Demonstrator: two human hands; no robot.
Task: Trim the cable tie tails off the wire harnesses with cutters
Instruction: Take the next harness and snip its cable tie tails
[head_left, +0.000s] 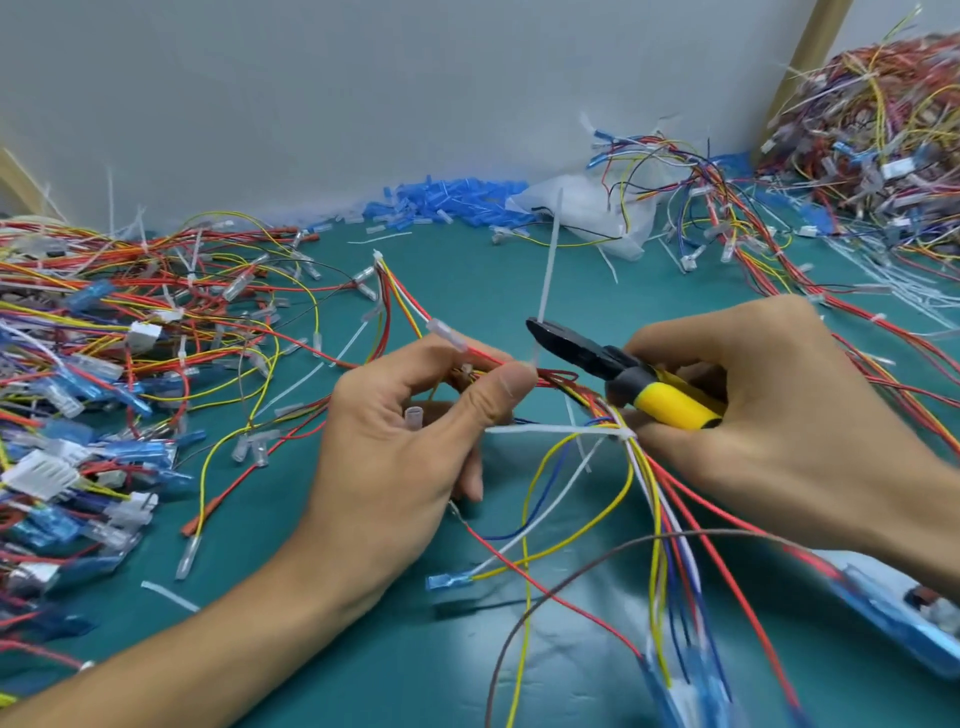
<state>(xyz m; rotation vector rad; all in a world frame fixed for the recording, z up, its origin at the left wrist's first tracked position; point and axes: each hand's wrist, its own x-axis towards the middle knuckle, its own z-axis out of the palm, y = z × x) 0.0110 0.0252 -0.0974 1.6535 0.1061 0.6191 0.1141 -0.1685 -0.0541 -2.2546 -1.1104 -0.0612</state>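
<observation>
My left hand (400, 441) pinches a wire harness (566, 382) of red, yellow, blue and white wires near the middle of the table. A long white cable tie tail (549, 260) stands up from the bundle just past my left thumb. My right hand (769, 395) grips cutters (623, 374) with yellow handles and black jaws. The jaw tips sit against the base of that tail. A second white tie (623, 433) wraps the harness lower down, with its tail (540, 430) lying flat toward my left hand.
The teal table mat (467, 291) carries a heap of harnesses (104, 364) at left and another pile (883, 130) at the back right. Blue terminal sleeves (447, 200) and a plastic bag (587, 208) lie along the grey wall. Cut tie tails (878, 286) are scattered at right.
</observation>
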